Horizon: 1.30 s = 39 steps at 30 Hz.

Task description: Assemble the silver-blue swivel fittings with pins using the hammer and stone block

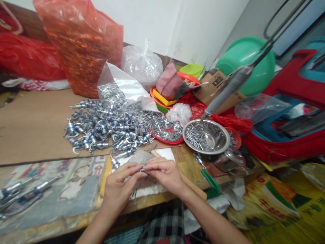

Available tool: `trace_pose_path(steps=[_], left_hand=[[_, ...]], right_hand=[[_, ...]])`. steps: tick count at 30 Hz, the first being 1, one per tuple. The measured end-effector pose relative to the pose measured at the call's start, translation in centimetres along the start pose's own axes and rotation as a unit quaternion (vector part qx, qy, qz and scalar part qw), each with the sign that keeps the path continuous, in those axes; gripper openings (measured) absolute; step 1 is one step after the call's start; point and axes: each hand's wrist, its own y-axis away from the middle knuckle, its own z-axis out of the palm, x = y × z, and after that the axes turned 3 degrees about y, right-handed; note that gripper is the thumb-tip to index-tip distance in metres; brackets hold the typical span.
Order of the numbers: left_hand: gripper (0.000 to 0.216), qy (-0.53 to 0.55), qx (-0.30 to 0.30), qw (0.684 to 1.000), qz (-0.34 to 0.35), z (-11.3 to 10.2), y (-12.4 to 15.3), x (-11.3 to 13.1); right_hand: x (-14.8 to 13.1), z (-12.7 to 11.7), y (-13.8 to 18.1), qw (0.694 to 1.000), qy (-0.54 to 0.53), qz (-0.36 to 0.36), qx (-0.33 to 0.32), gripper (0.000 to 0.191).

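My left hand [120, 184] and my right hand [166, 174] meet over the front of the bench. Both are closed in a pinch on a small shiny metal part [143, 170], mostly hidden by the fingertips. Just beyond the fingers lies a grey block [141, 157]. A wooden handle [194, 187] runs beneath my right wrist. Behind my hands spreads a heap of silver-and-blue metal hook fittings [101, 127]. To its right, a red plate [166, 140] holds many small metal pieces, and a steel bowl [219, 125] contains metal pins.
A grey-handled tool [225, 89] hangs tilted over the bowl. Large metal fittings [27, 193] lie at the left. An orange bag [81, 44], a clear bag [142, 64] and a green basin [259, 64] stand behind. A green-handled item [211, 184] lies at the bench edge.
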Motion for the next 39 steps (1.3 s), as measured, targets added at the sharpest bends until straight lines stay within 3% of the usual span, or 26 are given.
trace_pose_path(steps=[4, 8, 13, 17, 20, 23, 27, 31, 34, 37, 39], left_hand=[[0.006, 0.050, 0.005, 0.996, -0.067, -0.3, -0.1, 0.4], [0.002, 0.057, -0.004, 0.995, -0.081, -0.7, 0.0, 0.9], [0.005, -0.033, 0.001, 0.998, 0.060, -1.5, 0.2, 2.1], [0.005, -0.079, -0.008, 0.979, 0.186, -2.1, 0.5, 3.0], [0.007, -0.078, -0.030, 0.977, 0.198, -2.5, 0.4, 3.1], [0.010, -0.041, -0.074, 0.988, 0.130, -2.6, 0.3, 2.9], [0.010, 0.069, -0.114, 0.990, -0.045, -2.4, 0.8, 2.6], [0.047, 0.194, -0.094, 0.955, -0.204, -1.8, 1.7, 2.2], [0.058, 0.233, -0.070, 0.941, -0.234, -1.4, 1.9, 1.5], [0.067, 0.263, -0.047, 0.934, -0.237, -1.0, 1.6, 0.7], [0.069, 0.276, -0.040, 0.931, -0.235, -0.6, 1.4, 0.3]], right_hand=[[-0.4, -0.4, 1.2, 0.994, 0.089, -0.063, -0.007, 0.019], [-0.1, -1.0, 2.4, 0.957, 0.205, -0.206, -0.013, 0.024], [-1.2, -1.9, 2.2, 0.907, 0.260, -0.331, -0.022, 0.020], [-2.4, -2.5, 1.7, 0.897, 0.278, -0.338, -0.062, 0.019], [-2.6, -2.4, 1.9, 0.906, 0.278, -0.314, -0.050, 0.020], [-2.3, -1.8, 2.4, 0.931, 0.251, -0.265, -0.016, 0.023], [-2.4, -0.6, 2.7, 0.974, 0.153, -0.163, 0.033, 0.016], [-2.7, 0.1, 2.9, 0.993, 0.098, -0.055, 0.043, 0.010], [-2.3, -0.3, 3.3, 0.988, 0.143, -0.047, 0.022, 0.016], [-0.8, -1.4, 3.5, 0.974, 0.224, -0.037, -0.008, 0.058], [0.7, -1.9, 3.5, 0.966, 0.255, -0.029, -0.041, 0.067]])
